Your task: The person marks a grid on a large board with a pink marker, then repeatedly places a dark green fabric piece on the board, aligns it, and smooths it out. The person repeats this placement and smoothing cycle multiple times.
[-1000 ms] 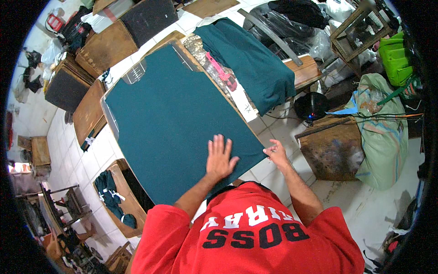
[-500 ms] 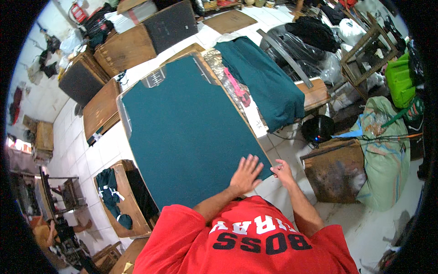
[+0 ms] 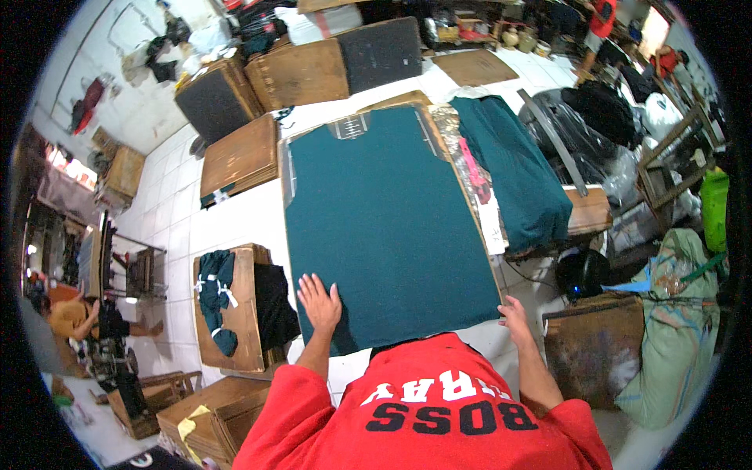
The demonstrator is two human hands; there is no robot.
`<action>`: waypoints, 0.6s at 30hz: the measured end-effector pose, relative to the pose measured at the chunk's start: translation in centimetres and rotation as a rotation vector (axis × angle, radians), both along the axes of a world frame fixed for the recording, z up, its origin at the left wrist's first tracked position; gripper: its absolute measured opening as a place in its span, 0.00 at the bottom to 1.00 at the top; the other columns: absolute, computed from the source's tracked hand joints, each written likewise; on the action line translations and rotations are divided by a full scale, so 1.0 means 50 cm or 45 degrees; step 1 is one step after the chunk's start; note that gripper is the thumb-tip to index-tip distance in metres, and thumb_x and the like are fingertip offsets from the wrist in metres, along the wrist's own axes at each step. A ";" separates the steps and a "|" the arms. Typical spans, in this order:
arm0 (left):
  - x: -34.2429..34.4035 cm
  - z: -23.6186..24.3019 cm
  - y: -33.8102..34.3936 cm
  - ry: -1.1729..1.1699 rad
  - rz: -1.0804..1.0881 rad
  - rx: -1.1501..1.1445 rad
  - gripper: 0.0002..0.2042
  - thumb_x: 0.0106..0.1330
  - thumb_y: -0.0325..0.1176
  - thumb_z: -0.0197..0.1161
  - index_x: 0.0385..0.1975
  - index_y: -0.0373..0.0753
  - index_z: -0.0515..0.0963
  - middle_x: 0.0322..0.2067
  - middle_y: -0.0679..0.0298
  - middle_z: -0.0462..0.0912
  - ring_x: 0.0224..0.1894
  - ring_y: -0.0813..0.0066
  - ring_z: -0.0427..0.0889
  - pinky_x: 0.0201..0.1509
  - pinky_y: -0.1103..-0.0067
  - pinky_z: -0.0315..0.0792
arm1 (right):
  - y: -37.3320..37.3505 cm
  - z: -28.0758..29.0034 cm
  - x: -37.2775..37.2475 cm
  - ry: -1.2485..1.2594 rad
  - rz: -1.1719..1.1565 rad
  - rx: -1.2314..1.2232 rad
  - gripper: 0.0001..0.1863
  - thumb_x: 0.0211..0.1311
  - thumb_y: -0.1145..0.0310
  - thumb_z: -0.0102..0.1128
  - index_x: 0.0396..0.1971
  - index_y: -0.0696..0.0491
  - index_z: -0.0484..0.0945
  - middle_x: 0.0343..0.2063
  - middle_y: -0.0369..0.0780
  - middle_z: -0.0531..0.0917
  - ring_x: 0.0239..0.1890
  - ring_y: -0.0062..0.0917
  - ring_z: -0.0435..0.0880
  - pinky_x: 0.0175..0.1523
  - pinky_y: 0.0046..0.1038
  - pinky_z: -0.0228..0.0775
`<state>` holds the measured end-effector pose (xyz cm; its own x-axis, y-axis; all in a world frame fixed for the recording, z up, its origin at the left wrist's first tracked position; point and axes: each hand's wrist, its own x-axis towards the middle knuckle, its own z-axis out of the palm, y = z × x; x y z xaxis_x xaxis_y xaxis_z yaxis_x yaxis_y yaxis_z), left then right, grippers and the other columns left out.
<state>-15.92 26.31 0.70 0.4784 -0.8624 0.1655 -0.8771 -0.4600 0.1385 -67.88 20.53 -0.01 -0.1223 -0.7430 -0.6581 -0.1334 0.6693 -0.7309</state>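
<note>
A dark teal fabric panel (image 3: 384,227), cut like a shirt body with a neck curve at the far end, lies flat over a board with a wooden edge (image 3: 462,188). White markings (image 3: 349,127) on the board show inside the neck curve. My left hand (image 3: 319,304) rests palm down near the panel's lower left edge, fingers spread. At the lower right corner, my right hand (image 3: 515,319) has its fingers curled in a pinch at the fabric's edge; exactly what lies between the fingertips is partly hidden.
More teal cloth (image 3: 513,172) covers a bench to the right, beside a pink tool (image 3: 473,168). Bundled teal pieces (image 3: 215,290) sit on boards at left. A dark fan-like object (image 3: 581,274), wooden box (image 3: 591,345) and green sack (image 3: 674,337) stand at right. People work farther off.
My left hand has moved from the panel's lower right to its lower left edge. My right hand stays by the lower right corner. The view has turned left.
</note>
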 end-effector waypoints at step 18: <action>0.026 -0.085 0.304 1.077 0.737 -0.117 0.40 0.73 0.54 0.53 0.68 0.19 0.59 0.65 0.32 0.67 0.69 0.41 0.67 0.73 0.63 0.60 | -0.060 -0.096 -0.001 0.421 0.379 -0.350 0.19 0.72 0.57 0.58 0.48 0.58 0.84 0.29 0.37 0.82 0.34 0.25 0.79 0.44 0.32 0.71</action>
<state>-14.63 41.52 -3.55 0.8072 -0.4637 -0.3653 -0.1233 -0.7376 0.6639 -67.95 17.54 -4.79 -0.0479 -0.9170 -0.3961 -0.5421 0.3569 -0.7607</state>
